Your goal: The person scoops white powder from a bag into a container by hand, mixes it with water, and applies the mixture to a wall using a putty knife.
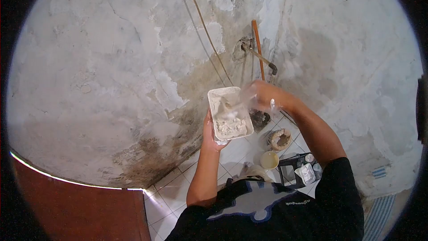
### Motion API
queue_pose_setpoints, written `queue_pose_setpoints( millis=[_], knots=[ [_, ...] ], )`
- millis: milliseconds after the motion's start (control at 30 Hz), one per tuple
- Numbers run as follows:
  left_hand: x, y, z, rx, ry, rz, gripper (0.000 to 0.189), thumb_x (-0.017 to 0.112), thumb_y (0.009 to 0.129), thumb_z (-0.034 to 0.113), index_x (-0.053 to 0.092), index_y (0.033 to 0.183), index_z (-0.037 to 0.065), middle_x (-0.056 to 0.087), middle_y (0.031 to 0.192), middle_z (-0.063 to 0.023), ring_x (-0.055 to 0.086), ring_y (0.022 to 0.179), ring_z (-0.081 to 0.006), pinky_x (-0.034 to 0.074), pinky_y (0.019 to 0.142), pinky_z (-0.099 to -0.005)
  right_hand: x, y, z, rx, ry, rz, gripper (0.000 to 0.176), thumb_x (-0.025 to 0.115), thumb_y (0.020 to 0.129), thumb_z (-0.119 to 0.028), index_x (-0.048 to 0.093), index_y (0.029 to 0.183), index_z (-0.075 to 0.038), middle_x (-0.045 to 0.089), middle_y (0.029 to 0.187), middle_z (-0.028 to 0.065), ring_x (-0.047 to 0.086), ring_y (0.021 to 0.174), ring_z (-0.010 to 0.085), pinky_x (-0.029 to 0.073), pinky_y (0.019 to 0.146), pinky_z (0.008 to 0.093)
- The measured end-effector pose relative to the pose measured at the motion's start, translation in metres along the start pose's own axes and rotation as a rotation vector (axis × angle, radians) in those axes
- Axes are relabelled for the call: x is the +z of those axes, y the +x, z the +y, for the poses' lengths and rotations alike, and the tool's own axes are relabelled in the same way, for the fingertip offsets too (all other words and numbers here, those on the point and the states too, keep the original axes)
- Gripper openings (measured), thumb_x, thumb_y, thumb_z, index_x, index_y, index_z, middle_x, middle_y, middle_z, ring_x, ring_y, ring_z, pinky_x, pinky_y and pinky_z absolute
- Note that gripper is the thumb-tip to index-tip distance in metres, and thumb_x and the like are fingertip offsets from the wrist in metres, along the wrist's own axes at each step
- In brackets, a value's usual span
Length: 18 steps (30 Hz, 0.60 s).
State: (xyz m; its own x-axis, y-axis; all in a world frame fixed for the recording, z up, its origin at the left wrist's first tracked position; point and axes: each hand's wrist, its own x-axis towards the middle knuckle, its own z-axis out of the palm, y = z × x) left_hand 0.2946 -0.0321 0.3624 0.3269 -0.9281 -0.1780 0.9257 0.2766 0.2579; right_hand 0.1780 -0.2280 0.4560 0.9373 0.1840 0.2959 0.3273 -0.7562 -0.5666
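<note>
My left hand (209, 134) grips a white rectangular plastic tub (249, 127) from its left side and underneath, tilting the open top toward me. Thick off-white paste (232, 126) coats the inside walls and lies in lumps at the bottom. At the tub's upper right edge is my right hand (256, 94), smeared by motion. A pale blurred shape shows in the tub near it; whether that is a tool in my fingers I cannot make out. A white smudge marks my right wrist.
Stained, patchy walls meet in a corner ahead, where a pipe (261, 56) juts out beside an orange pole (257, 47). Below on tiles stand an open bag (281, 139), a yellowish bucket (269, 160) and a black stool (289, 174) bearing a foil-like tray (306, 174). A brown panel (80, 205) is lower left.
</note>
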Motion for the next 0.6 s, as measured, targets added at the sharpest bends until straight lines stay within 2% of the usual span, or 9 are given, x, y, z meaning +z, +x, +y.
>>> queue_pose_setpoints(
  millis=[33,100,133,233,333,433,467,533,600],
  knots=[
    [0.001,0.002,0.001,-0.001,0.012,0.025,0.044,0.050,0.096,0.041,0.058,0.125,0.009,0.065,0.116,-0.0116,0.066,0.100,-0.0304,0.055,0.086,-0.0502,0.000,0.003,0.002,0.001,0.000,0.002,0.022,0.066,0.080,-0.013,0.068,0.098,-0.002,0.066,0.101,0.0160,0.059,0.102,0.0347,0.044,0.094,0.0446],
    [0.002,0.004,0.001,0.006,0.021,0.030,0.044,0.051,0.096,0.042,0.058,0.125,0.009,0.065,0.116,-0.0114,0.066,0.099,-0.0304,0.055,0.086,-0.0497,0.008,0.011,0.009,0.099,-0.186,0.219,0.023,0.065,0.078,-0.011,0.069,0.100,-0.004,0.066,0.102,0.0176,0.060,0.098,0.0363,0.046,0.090,0.0444],
    [0.002,0.005,0.002,0.017,0.029,0.036,0.044,0.051,0.096,0.042,0.058,0.124,0.010,0.065,0.115,-0.0111,0.066,0.099,-0.0303,0.056,0.085,-0.0492,0.016,0.015,0.014,0.105,-0.185,0.226,0.023,0.065,0.078,-0.011,0.069,0.100,-0.004,0.066,0.102,0.0176,0.060,0.098,0.0363,0.046,0.090,0.0444],
    [0.001,0.007,0.001,0.001,0.077,0.060,0.045,0.048,0.097,0.043,0.058,0.125,0.010,0.065,0.115,-0.0112,0.066,0.099,-0.0301,0.056,0.085,-0.0486,0.043,0.023,0.029,0.172,-0.182,0.164,0.024,0.064,0.078,-0.010,0.068,0.101,-0.005,0.065,0.103,0.0194,0.061,0.092,0.0390,0.047,0.086,0.0449],
    [-0.009,0.007,0.004,0.031,0.101,0.034,0.047,0.045,0.098,0.044,0.056,0.127,0.010,0.065,0.116,-0.0116,0.066,0.099,-0.0306,0.056,0.085,-0.0485,0.061,0.017,0.028,0.048,-0.176,0.186,0.024,0.064,0.076,-0.008,0.068,0.100,-0.004,0.065,0.098,0.0208,0.061,0.088,0.0406,0.049,0.082,0.0451],
    [-0.013,0.007,0.010,0.037,0.084,0.048,0.048,0.044,0.098,0.044,0.055,0.129,0.009,0.065,0.117,-0.0126,0.066,0.100,-0.0312,0.055,0.086,-0.0503,0.065,0.004,0.017,0.096,-0.106,0.028,0.022,0.065,0.078,-0.010,0.068,0.098,-0.003,0.066,0.093,0.0216,0.062,0.088,0.0398,0.049,0.078,0.0459],
    [-0.012,0.006,0.012,0.036,0.083,0.047,0.048,0.044,0.098,0.044,0.055,0.129,0.009,0.065,0.117,-0.0126,0.066,0.100,-0.0312,0.055,0.086,-0.0503,0.065,-0.001,0.012,0.045,-0.096,0.084,0.020,0.064,0.079,-0.011,0.068,0.097,-0.002,0.066,0.092,0.0222,0.062,0.086,0.0398,0.049,0.076,0.0456],
    [-0.006,0.002,0.013,-0.015,-0.053,-0.024,0.052,0.039,0.098,0.042,0.050,0.133,0.006,0.058,0.127,-0.0177,0.061,0.110,-0.0369,0.049,0.095,-0.0544,0.048,-0.005,0.000,-0.007,-0.091,0.136,0.019,0.064,0.080,-0.012,0.068,0.096,-0.001,0.066,0.090,0.0229,0.062,0.085,0.0398,0.049,0.074,0.0454],
    [-0.013,0.006,0.012,-0.009,-0.034,-0.028,0.051,0.039,0.098,0.041,0.051,0.133,0.006,0.058,0.127,-0.0175,0.060,0.110,-0.0367,0.048,0.095,-0.0543,0.021,-0.002,-0.014,0.139,0.033,0.075,0.021,0.063,0.083,-0.016,0.067,0.096,0.001,0.066,0.089,0.0240,0.063,0.081,0.0404,0.049,0.072,0.0447]
  ],
)
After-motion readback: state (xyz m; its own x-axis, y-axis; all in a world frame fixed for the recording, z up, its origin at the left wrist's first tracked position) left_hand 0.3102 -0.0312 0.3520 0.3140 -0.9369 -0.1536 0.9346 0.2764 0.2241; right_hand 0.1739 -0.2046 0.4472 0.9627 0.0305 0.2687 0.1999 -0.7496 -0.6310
